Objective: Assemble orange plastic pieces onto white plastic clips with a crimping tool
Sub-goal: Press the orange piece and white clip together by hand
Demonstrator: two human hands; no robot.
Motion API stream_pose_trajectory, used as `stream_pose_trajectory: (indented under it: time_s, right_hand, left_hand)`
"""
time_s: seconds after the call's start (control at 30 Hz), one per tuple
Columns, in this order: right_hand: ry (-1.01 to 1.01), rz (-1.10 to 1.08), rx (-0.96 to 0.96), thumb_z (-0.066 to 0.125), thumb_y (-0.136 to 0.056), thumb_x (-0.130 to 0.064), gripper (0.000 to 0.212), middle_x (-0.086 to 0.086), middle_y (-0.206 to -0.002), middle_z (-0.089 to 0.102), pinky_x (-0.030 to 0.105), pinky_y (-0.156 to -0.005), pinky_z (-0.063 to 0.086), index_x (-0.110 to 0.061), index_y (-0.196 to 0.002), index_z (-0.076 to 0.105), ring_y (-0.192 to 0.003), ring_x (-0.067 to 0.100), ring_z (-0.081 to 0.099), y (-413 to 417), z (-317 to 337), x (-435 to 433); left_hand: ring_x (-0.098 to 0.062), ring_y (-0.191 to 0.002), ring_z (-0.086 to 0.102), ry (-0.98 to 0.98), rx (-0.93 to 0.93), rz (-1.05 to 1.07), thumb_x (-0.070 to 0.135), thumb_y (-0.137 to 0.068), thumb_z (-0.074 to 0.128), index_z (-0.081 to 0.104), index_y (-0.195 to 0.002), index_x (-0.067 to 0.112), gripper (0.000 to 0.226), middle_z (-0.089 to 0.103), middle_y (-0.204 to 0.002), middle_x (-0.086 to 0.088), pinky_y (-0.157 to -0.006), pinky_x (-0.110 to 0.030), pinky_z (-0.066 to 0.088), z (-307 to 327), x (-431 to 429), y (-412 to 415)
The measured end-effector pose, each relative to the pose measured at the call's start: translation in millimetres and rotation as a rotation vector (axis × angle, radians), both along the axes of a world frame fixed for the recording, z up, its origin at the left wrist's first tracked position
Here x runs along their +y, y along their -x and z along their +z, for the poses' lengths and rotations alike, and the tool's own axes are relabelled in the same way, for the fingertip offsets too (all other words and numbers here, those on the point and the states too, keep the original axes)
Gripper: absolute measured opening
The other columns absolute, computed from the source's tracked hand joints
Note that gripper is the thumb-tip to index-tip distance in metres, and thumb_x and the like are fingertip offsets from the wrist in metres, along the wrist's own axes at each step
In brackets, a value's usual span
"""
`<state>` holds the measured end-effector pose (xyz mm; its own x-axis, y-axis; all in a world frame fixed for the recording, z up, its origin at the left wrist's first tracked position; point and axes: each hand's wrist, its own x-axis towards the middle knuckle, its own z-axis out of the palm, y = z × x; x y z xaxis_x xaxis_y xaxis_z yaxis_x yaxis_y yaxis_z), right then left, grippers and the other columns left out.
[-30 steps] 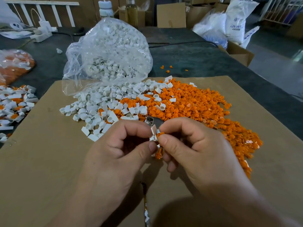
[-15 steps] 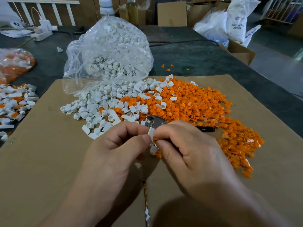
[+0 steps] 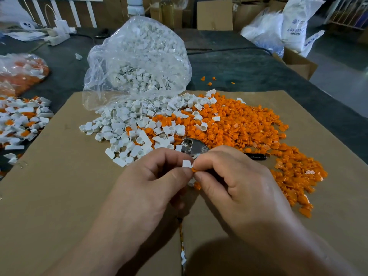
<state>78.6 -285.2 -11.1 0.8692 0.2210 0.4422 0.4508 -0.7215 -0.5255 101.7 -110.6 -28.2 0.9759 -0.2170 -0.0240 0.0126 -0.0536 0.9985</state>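
Misalignment is the main risk here. The left hand (image 3: 151, 182) pinches a white clip (image 3: 186, 163) between thumb and forefinger. The right hand (image 3: 239, 186) pinches an orange piece (image 3: 194, 169) against the clip, both held just above the cardboard sheet (image 3: 59, 196) on the worktop (image 3: 249, 66). The fingertips hide how squarely the two parts meet. If the orange piece sits crooked, I judge it would pop out or jam once pressed. Both parts are small and smooth, so a slip could lose either one in the loose stock: the white heap (image 3: 127, 128) at eleven o'clock of the hands, or the orange heap (image 3: 249, 132) at two o'clock. The crimping tool (image 3: 194, 148) lies at twelve o'clock, just beyond the knuckles. Reaching for it one-handed could loosen an unseated pair.
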Motion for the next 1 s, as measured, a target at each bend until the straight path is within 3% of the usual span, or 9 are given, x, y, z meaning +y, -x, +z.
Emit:
stream_pose_trajectory:
  time_s: [0.07, 0.2, 0.33, 0.47, 0.57, 0.77, 0.93, 1.0]
  right_hand:
    - [-0.003, 0.01, 0.005, 0.054, -0.094, -0.032, 0.004, -0.018, -0.093, 0.054, 0.024, -0.067, 0.046, -0.034, -0.094, 0.058, -0.087, 0.003, 0.056, 0.2, -0.1, -0.6]
    - [-0.06, 0.008, 0.046, 0.055, -0.092, -0.036, 0.003, -0.019, -0.093, 0.057, 0.023, -0.072, 0.046, -0.037, -0.093, 0.057, -0.091, 0.003, 0.058, -0.2, 0.2, -2.1]
    - [-0.061, -0.005, 0.037, 0.058, -0.091, -0.032, 0.006, -0.02, -0.092, 0.057, 0.021, -0.071, 0.046, -0.038, -0.094, 0.059, -0.091, 0.003, 0.058, -0.5, 0.8, -2.4]
    - [-0.07, -0.008, 0.043, 0.06, -0.089, -0.033, 0.01, -0.021, -0.093, 0.058, 0.019, -0.073, 0.046, -0.039, -0.097, 0.057, -0.091, 0.001, 0.058, 0.1, 2.3, -2.8]
    - [-0.113, 0.0, 0.062, 0.06, -0.088, -0.034, 0.012, -0.02, -0.094, 0.059, 0.016, -0.074, 0.046, -0.04, -0.098, 0.057, -0.093, 0.002, 0.059, 0.5, 4.2, -3.9]
    - [-0.148, 0.001, 0.094, 0.063, -0.087, -0.034, 0.009, -0.02, -0.094, 0.06, 0.013, -0.068, 0.047, -0.039, -0.095, 0.059, -0.09, 0.004, 0.061, 0.7, 4.7, -3.6]
    - [-0.129, 0.006, 0.094, 0.063, -0.086, -0.035, 0.007, -0.02, -0.091, 0.061, 0.016, -0.072, 0.047, -0.039, -0.091, 0.062, -0.091, 0.002, 0.06, 0.4, 4.8, -2.9]
    - [-0.131, 0.007, 0.085, 0.064, -0.085, -0.034, 0.006, -0.02, -0.09, 0.062, 0.015, -0.072, 0.047, -0.038, -0.09, 0.063, -0.091, 0.002, 0.06, 0.4, 5.7, -2.4]
  left_hand:
    - [-0.022, -0.058, 0.065, 0.021, 0.001, -0.01, 0.033, -0.08, 0.073, 0.076, -0.096, 0.03, 0.017, 0.067, -0.068, -0.006, -0.056, -0.037, 0.057, -0.3, -0.2, 0.0]
    - [-0.019, -0.058, 0.065, 0.117, 0.047, -0.021, 0.027, -0.077, 0.081, 0.077, -0.09, 0.026, 0.014, 0.069, -0.067, -0.007, -0.055, -0.026, 0.052, 2.7, 0.1, -0.9]
    - [-0.019, -0.062, 0.066, 0.184, 0.057, -0.063, 0.032, -0.067, 0.085, 0.077, -0.089, 0.021, 0.026, 0.07, -0.073, -0.009, -0.058, -0.039, 0.059, 5.2, -0.9, 0.0]
    - [-0.015, -0.056, 0.063, 0.241, 0.071, -0.069, 0.028, -0.067, 0.081, 0.076, -0.085, 0.019, 0.021, 0.067, -0.067, -0.006, -0.051, -0.024, 0.052, 5.6, -1.0, -1.1]
    - [-0.014, -0.056, 0.063, 0.271, 0.07, -0.072, 0.026, -0.067, 0.081, 0.077, -0.085, 0.019, 0.02, 0.066, -0.066, -0.006, -0.051, -0.022, 0.051, 5.2, -0.5, -1.9]
    - [-0.017, -0.056, 0.063, 0.205, 0.072, -0.068, 0.034, -0.065, 0.079, 0.076, -0.085, 0.021, 0.024, 0.068, -0.067, -0.01, -0.052, -0.025, 0.052, 4.8, 1.2, -2.0]
    - [-0.022, -0.054, 0.061, 0.111, 0.058, -0.032, 0.031, -0.076, 0.071, 0.074, -0.086, 0.023, 0.013, 0.066, -0.064, -0.012, -0.057, -0.041, 0.058, 3.9, -0.4, -1.0]
    - [-0.022, -0.052, 0.059, 0.112, 0.068, -0.041, 0.03, -0.077, 0.069, 0.074, -0.085, 0.023, 0.012, 0.065, -0.063, -0.012, -0.053, -0.035, 0.054, 5.1, -0.1, -0.5]
